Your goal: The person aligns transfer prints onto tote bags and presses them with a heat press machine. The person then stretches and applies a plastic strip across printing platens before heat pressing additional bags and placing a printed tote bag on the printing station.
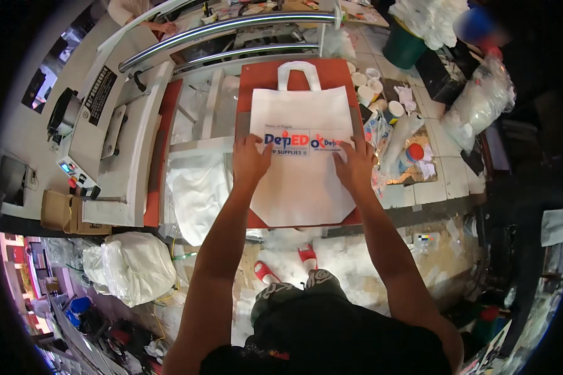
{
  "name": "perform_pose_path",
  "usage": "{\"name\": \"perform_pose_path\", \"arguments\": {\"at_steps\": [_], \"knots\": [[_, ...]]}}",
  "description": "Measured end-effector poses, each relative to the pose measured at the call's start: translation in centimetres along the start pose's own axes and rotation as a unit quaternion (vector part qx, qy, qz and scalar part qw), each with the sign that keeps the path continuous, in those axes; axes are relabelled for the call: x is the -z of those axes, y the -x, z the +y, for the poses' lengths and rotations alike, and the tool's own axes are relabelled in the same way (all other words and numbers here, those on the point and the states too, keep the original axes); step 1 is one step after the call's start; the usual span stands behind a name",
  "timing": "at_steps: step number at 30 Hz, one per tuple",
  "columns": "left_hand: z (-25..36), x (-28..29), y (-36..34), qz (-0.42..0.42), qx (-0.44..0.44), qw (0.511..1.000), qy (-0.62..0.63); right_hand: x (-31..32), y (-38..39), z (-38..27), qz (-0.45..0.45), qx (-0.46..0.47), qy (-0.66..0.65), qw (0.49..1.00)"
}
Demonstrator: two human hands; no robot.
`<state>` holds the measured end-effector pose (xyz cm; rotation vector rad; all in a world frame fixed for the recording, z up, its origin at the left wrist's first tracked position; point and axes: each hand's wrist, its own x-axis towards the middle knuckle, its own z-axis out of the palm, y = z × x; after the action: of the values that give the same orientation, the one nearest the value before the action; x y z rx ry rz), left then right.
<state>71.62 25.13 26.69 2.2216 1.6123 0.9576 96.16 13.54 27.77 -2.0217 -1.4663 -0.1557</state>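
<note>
A white fabric tote bag (300, 194) lies flat on a red-brown platen (247, 81), its handle (298, 67) pointing away from me. Across the upper half of the bag runs a printed blue-and-red design (287, 142). A faint straight edge around the print looks like a thin clear sheet, though I cannot be sure. My left hand (251, 157) rests at the left end of the print, thumb and fingers apart on the bag. At the right end, my right hand (355, 161) lies likewise, fingers spread and thumb toward the print.
On the left stands a heat press machine (100, 125), with chrome bars (231, 31) crossing beyond the platen. White bags (197, 194) hang beside the platen. Cups and a red-capped bottle (411, 155) crowd the right side. Behind sits a green bin (403, 47). Another person's hand (166, 27) shows at the far left.
</note>
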Motion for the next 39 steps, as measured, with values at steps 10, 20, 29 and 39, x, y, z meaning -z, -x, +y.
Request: {"name": "perform_pose_path", "arguments": {"at_steps": [10,20,29,39], "knots": [[-0.4,0.0,4.1,0.009,-0.128,0.988,-0.088,-1.7,1.1,1.8,-0.049,0.056,0.03,0.997],[0.1,-0.7,4.0,0.031,-0.147,0.988,-0.04,-1.2,1.0,2.6,-0.047,0.043,0.033,0.997],[-3.9,10.3,17.0,0.155,0.008,0.979,0.13,5.1,6.0,-2.7,-0.013,0.042,-0.274,0.961],[-13.7,12.5,64.8,0.005,0.561,0.828,0.007,-4.2,30.8,-20.6,-0.691,0.259,-0.163,0.655]]}}
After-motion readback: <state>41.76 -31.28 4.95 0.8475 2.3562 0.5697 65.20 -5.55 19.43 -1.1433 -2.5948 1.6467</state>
